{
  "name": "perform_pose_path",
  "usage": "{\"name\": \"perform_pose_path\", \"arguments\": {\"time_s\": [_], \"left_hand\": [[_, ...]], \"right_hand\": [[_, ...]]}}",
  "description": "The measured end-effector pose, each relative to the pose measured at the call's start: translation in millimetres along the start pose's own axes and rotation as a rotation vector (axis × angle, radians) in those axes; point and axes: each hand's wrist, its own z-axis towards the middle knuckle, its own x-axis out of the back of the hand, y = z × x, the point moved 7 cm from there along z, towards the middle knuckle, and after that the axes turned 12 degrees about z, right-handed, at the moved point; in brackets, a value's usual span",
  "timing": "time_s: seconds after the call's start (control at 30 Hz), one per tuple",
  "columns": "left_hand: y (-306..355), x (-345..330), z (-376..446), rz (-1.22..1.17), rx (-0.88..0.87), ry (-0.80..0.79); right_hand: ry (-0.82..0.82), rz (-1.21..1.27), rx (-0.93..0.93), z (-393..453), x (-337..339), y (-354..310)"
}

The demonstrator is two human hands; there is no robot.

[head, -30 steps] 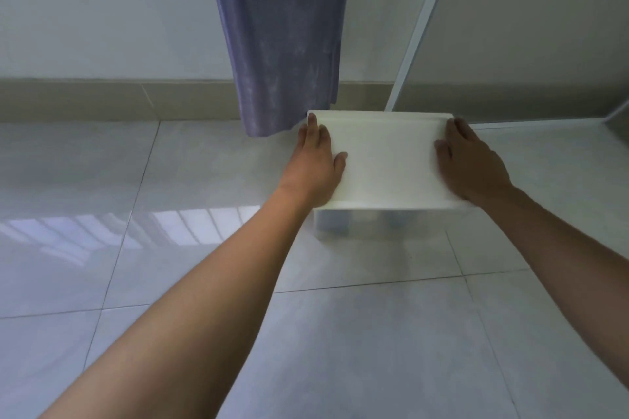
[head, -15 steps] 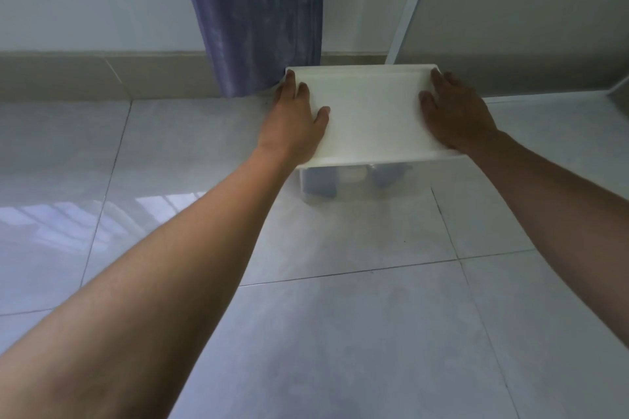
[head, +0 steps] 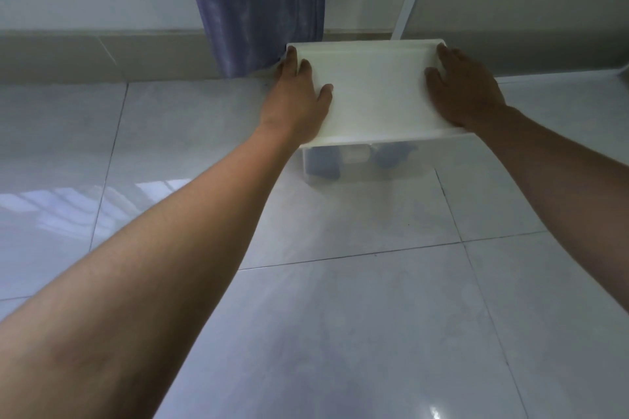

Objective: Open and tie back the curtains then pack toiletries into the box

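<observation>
Hands sit on the white lid [head: 374, 88] of the box [head: 364, 163], which stands on the tiled floor [head: 340, 316] in the upper middle of the frame, just beside the hanging purple curtain [head: 258, 3]: the left hand [head: 296, 95] at the lid's left edge and the right hand [head: 463, 92] at its right edge, fingers of both spread flat and wrapped over the rims. Packing looks finished, with dark shapes, probably toiletries, dim behind the translucent wall, so closing the lid seems the step in hand. Next move likely calls for even downward pressure on both sides until the lid seats.
</observation>
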Motion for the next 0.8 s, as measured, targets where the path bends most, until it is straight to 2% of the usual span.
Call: {"name": "perform_pose_path", "arguments": {"time_s": [0.17, 0.3, 0.47, 0.63, 0.8], "left_hand": [[4.9, 1.5, -2.4, 0.039, -0.019, -0.095], [-6.4, 27.8, -53.8, -0.008, -0.025, -0.168], [-37.1, 89.5, -153.3, 0.022, 0.01, -0.422], [-65.2, 202.1, -235.0, 0.087, 0.094, -0.574], [-89.5, 337.7, -267.0, 0.067, 0.204, -0.579]], "right_hand": [[0.044, -0.023, 0.026, -11.0, 12.6, -7.7], [0.032, 0.03, 0.001, -53.6, 20.9, -61.7], [-0.329, -0.049, 0.005, -151.6, 25.7, -144.5], [-0.628, -0.054, -0.02, -227.9, 96.3, -220.7], [-0.733, -0.081, 0.014, -239.7, 200.4, -315.5]]}}
